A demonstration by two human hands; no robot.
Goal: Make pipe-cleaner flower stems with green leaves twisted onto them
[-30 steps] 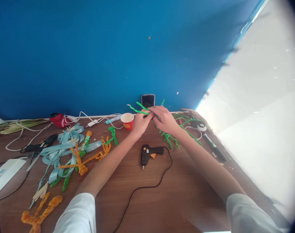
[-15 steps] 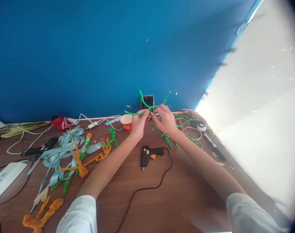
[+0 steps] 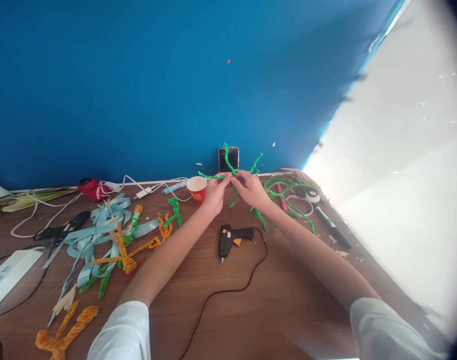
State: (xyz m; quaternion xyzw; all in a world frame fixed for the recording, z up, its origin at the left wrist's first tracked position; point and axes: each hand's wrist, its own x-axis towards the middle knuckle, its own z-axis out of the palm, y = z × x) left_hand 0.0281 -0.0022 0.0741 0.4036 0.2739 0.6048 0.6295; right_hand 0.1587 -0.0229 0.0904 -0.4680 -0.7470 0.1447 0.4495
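Observation:
Green pipe cleaners (image 3: 228, 159), joined at a middle point with arms sticking out several ways, are held up in front of a phone (image 3: 234, 154) that leans on the wall. My left hand (image 3: 215, 192) pinches them at the joint from the left. From the right, my right hand (image 3: 252, 190) grips the same joint between thumb and fingers. Just left of my left hand stands a red paper cup (image 3: 197, 189). More green pipe cleaners (image 3: 288, 187) lie loose on the table beyond my right forearm. A black glue gun (image 3: 232, 240) rests below my hands.
On the left lie light blue ribbon (image 3: 93, 237), orange twisted pipe cleaners (image 3: 126, 260), another glue gun (image 3: 68, 225) and a white power strip (image 3: 14, 275). To the right are a knife (image 3: 333, 227) and a white tape roll (image 3: 299, 206). A blue wall (image 3: 156, 90) rises behind.
Both hands have drawn closer together at the joint, my right hand moving slightly left and down. The green pipe cleaners have turned and sunk a little, with one arm now pointing downward.

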